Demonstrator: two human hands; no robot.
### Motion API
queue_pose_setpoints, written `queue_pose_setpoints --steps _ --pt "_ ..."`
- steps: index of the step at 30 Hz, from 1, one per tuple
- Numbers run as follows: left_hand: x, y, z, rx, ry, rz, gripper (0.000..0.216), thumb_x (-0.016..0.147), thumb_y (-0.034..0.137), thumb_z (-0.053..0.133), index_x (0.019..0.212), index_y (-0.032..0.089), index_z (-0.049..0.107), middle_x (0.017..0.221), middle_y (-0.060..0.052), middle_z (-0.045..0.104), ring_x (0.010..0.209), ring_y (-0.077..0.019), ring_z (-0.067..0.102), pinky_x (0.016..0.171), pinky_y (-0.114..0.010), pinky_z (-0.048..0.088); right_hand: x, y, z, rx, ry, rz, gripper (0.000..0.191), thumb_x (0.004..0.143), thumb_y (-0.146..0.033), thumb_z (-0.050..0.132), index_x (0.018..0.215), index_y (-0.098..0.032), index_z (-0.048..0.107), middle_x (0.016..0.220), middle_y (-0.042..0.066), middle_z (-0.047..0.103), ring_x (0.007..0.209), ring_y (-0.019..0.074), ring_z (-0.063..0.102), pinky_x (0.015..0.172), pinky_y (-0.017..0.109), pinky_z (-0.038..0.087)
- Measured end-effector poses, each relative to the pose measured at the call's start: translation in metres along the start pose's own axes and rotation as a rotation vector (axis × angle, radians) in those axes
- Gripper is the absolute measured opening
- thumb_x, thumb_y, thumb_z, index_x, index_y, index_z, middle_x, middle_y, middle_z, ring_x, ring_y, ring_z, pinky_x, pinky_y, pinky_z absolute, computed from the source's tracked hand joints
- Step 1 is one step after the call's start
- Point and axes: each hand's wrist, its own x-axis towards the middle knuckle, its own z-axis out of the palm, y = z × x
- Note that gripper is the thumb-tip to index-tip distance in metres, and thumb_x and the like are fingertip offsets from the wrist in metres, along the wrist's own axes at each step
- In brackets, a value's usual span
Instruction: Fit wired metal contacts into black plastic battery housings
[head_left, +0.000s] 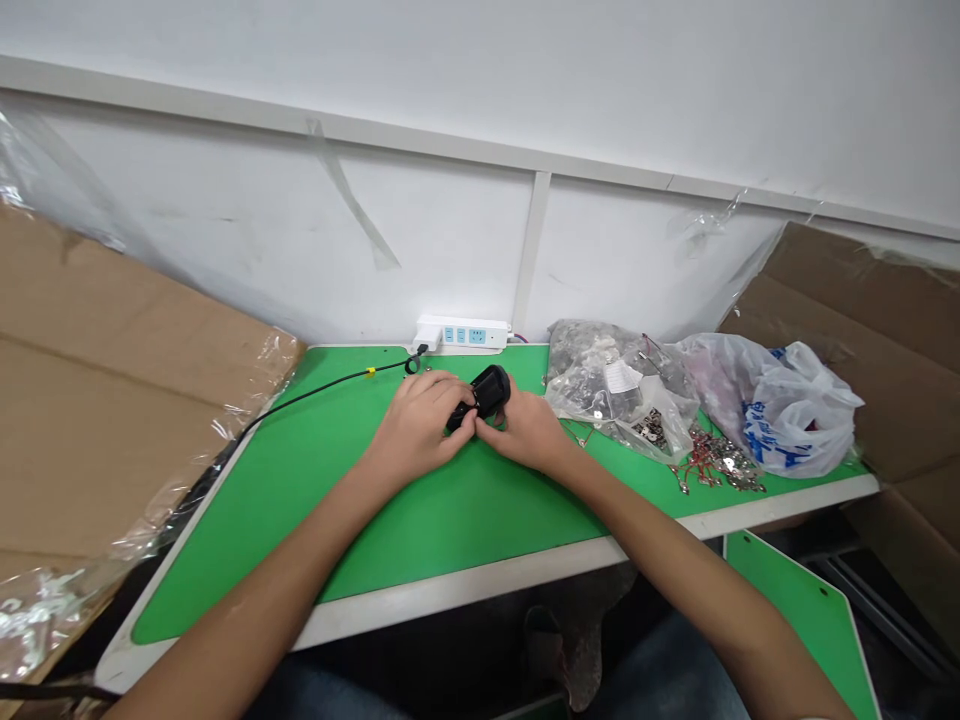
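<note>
Both hands meet over the middle of the green tabletop [450, 520], gripping a small black plastic part [491, 390] whose exact kind I cannot make out. My left hand [420, 420] is closed on its lower left end, with thumb and fingers pressed together there. On the other side my right hand [525, 425] wraps around the part's right side, its thumb tip close to the left thumb. The part is tilted, and its wider end points up and to the right. Fingers hide much of its underside.
Behind the hands a white power strip [487, 335] sits by the wall, with a black cable [322, 385] running left. At right lie a clear bag [600, 370], small metal pieces with red wires [720, 460] and a white plastic bag [795, 410]. Cardboard [112, 400] flanks the table.
</note>
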Motion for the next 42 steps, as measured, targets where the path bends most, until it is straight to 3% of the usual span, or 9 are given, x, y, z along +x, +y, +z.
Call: queue_pose_setpoints --steps 9,16,28,42 --pt "-0.003 0.006 0.008 -0.001 0.071 -0.041 0.014 0.101 0.027 0.058 0.107 0.021 0.069 0.111 -0.007 0.079 0.122 -0.0313 0.066 0.105 -0.049 0.046 0.000 -0.004 -0.002 -0.070 0.003 -0.012 0.040 0.099 -0.048 0.061 0.121 -0.015 0.054 0.092 0.010 0.079 0.075 0.0273 0.075 0.062 0.033 0.047" --pt "-0.003 0.010 0.012 0.015 0.102 -0.107 0.018 0.102 0.029 0.057 0.111 0.019 0.069 0.107 -0.009 0.078 0.108 -0.0289 0.070 0.097 -0.046 0.051 0.001 -0.004 0.000 -0.127 0.017 -0.032 0.044 0.100 -0.048 0.059 0.126 -0.012 0.053 0.091 0.010 0.079 0.075 0.0288 0.075 0.061 0.034 0.047" --pt "-0.006 0.012 0.021 -0.141 0.168 -0.103 0.016 0.103 0.026 0.058 0.109 0.018 0.072 0.105 -0.009 0.077 0.103 -0.0257 0.071 0.095 -0.042 0.056 -0.001 -0.004 0.006 -0.186 0.067 -0.101 0.043 0.101 -0.044 0.054 0.127 -0.010 0.053 0.093 0.012 0.078 0.074 0.0271 0.072 0.066 0.036 0.048" --pt "-0.002 0.016 0.017 -0.142 0.103 -0.201 0.018 0.101 0.027 0.056 0.103 0.020 0.072 0.101 -0.007 0.079 0.098 -0.0259 0.071 0.089 -0.040 0.056 -0.002 -0.011 0.009 -0.204 0.052 -0.036 0.044 0.100 -0.044 0.052 0.127 -0.009 0.052 0.089 0.010 0.077 0.078 0.0293 0.073 0.067 0.038 0.048"
